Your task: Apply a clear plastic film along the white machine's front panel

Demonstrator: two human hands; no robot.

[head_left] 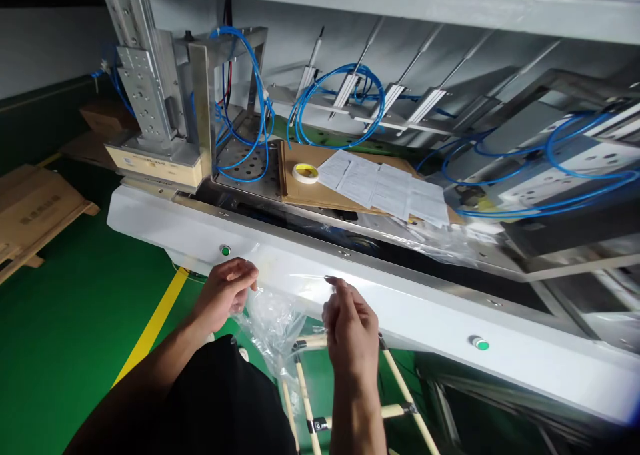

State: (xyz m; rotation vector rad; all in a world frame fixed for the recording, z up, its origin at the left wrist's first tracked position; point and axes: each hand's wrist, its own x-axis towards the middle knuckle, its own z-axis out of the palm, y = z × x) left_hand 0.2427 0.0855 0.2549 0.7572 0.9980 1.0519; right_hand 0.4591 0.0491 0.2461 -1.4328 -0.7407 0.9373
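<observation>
A clear plastic bag (273, 318) hangs between my two hands, in front of the white front panel (400, 308) of a machine. My left hand (226, 294) pinches the bag's upper left edge with fingers closed. My right hand (350, 325) grips the bag's upper right edge, fingers curled together. The bag's top is stretched out between them and its body droops crumpled below.
The panel carries two green buttons (225, 250) (481, 343). Behind it lie a cardboard sheet (300, 188) with a tape roll (305, 172), printed papers (385, 188), blue hoses (250, 108) and metal frames. A rack of pale tubes (305, 402) stands below. Cardboard (30, 208) lies on the green floor, left.
</observation>
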